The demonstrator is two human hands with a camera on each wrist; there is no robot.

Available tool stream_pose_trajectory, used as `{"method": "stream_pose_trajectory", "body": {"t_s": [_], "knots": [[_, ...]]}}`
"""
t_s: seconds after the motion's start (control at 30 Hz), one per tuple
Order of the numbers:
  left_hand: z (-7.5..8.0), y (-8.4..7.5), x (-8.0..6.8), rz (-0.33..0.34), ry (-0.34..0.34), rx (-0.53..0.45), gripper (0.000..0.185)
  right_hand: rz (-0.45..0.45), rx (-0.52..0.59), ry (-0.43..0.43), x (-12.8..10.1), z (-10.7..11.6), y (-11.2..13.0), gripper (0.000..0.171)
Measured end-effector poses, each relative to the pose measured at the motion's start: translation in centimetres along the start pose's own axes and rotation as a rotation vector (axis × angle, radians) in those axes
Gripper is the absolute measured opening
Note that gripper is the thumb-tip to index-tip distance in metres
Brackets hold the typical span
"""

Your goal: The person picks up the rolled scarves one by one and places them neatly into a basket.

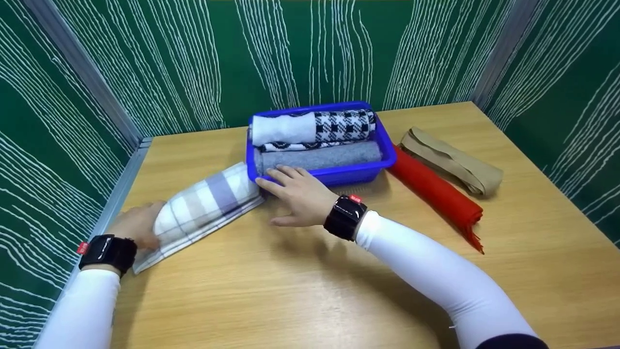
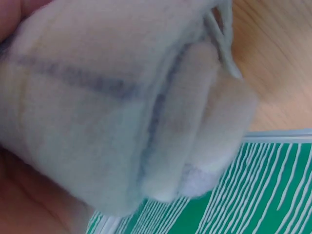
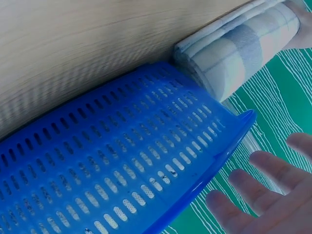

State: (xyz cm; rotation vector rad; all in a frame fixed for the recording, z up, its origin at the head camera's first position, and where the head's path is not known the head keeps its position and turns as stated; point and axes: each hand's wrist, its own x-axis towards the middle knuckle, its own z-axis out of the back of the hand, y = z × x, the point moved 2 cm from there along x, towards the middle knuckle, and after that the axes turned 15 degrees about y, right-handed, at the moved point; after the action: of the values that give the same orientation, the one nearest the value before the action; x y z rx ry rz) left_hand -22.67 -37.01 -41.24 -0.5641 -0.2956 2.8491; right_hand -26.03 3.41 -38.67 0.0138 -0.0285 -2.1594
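- My L hand [image 1: 138, 225]: grips near end of plaid scarf [image 1: 203, 206], twd L edge of table [image 1: 290, 300]; its other end at near-L corner of basket [image 1: 348, 173].
- My R hand [image 1: 305, 196]: fingers spread, by same corner; contact unclear.
- Done, I judge: grey roll [image 1: 319, 157] & b/w roll [image 1: 344, 126] in basket, nr far edge.
- Remaining, prob.: plaid scarf, red scarf [image 1: 436, 189], tan cloth [image 1: 450, 162], all outside.

- Left red tag [image 1: 83, 248] on left wristband [image 1: 107, 253], near the table's [image 1: 300, 300] left edge: tiny white marks, can't be read.
- Right red tag [image 1: 355, 198] on right wristband [image 1: 345, 216], well in from table edges: pale marks, illegible.
- Elsewhere: no readable text, brands, numbers or signs.
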Motion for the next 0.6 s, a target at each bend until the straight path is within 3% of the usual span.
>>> {"method": "stream_pose_trajectory", "body": {"t_s": [0.23, 0.47, 0.6], "knots": [[-0.1, 0.3, -0.1, -0.026, -0.022, 0.038, 0.082, 0.011, -0.024, -0.002, 0.4, 0.1, 0.5, 0.095], [-0.1, 0.0, -0.6, -0.008, -0.008, 0.027, 0.080, 0.023, -0.012, 0.004, 0.9, 0.1, 1.0, 0.095], [-0.1, 0.0, -0.7, -0.010, -0.001, 0.069, 0.079, 0.039, -0.024, -0.002, 1.3, 0.2, 1.5, 0.096]]}}
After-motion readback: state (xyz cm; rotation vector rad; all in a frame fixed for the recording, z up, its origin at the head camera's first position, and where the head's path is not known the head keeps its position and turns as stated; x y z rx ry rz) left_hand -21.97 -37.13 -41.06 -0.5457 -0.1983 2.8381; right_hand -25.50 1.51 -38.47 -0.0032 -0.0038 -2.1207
